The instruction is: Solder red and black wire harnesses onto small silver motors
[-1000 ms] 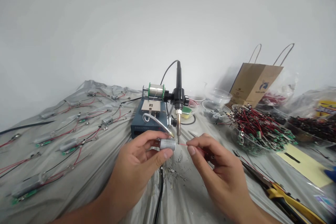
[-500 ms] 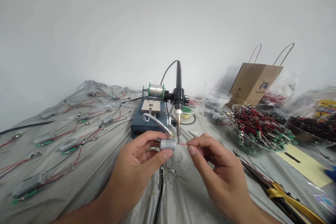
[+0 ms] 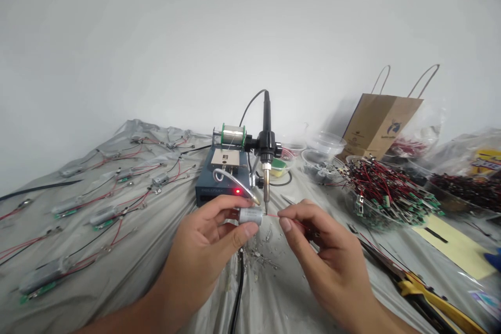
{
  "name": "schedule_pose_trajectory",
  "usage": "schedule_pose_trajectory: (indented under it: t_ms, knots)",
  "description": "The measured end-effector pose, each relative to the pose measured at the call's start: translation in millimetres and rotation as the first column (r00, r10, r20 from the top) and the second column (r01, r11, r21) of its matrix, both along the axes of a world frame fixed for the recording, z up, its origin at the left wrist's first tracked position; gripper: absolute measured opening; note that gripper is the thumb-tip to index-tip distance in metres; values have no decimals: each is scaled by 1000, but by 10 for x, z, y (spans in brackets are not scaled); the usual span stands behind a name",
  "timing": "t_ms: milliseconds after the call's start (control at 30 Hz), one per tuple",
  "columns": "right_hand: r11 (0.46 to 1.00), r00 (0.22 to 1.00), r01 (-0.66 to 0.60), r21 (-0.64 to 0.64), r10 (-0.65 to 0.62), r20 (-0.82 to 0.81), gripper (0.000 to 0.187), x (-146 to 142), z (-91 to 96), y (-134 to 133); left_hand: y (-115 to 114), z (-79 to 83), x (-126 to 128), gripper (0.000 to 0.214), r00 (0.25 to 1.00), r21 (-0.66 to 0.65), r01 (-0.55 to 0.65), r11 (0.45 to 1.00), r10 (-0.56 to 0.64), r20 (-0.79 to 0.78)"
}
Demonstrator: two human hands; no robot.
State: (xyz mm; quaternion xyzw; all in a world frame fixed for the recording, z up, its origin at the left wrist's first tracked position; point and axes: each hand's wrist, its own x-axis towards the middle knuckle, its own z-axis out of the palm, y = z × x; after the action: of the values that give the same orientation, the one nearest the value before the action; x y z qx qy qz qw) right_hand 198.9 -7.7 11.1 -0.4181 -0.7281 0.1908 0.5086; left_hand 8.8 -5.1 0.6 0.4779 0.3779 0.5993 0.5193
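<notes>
Between thumb and fingers, my left hand (image 3: 211,242) grips a small silver electric motor (image 3: 250,215) lying on its side. My right hand (image 3: 326,250) pinches a red wire (image 3: 273,214), whose end reaches the motor's right end. Right there, the tip of an upright soldering iron (image 3: 266,177) points down at the wire end and motor terminal; whether they touch is too small to tell. A curved solder feed tube (image 3: 235,180) ends just above the motor. Behind my hands stands the blue soldering station (image 3: 207,188), its red light lit, with a solder spool (image 3: 234,134) on top.
Several wired motors (image 3: 104,215) lie on the plastic-covered table at left. At right are a tub of red-and-black wired switches (image 3: 387,190), a paper bag (image 3: 379,120), yellow-handled pliers (image 3: 418,292) and a yellow paper (image 3: 456,245). Solder scraps (image 3: 264,261) and a black cable (image 3: 237,292) lie in front.
A red light has come on at the front of the soldering station. My hands, the motor and the red wire stay practically where they were.
</notes>
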Motion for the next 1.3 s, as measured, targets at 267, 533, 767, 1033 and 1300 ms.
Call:
schedule_pose_trajectory:
  t_ms: [267,533,767,1033,1300]
  knots:
    - [1000,1000,-14,12,14,5,11,5,1,-2,9,-7,-1,19,1000,11,-11,1000,11,-13]
    - [1000,1000,-5,23,5,15,11,1,-1,-3,14,-17,-10,20,1000,14,0,1000,0,-17]
    - [1000,1000,-8,19,8,16,11,10,-13,-12,14,-25,-11,20,1000,15,-14,1000,15,-20]
    - [1000,1000,-13,11,13,16,11,12,-11,-16,11,-18,-8,20,1000,11,-15,1000,15,-22]
    - [1000,1000,-6,3,6,20,11,14,-28,-9,14,-31,-2,20,999,25,-29,999,30,-29]
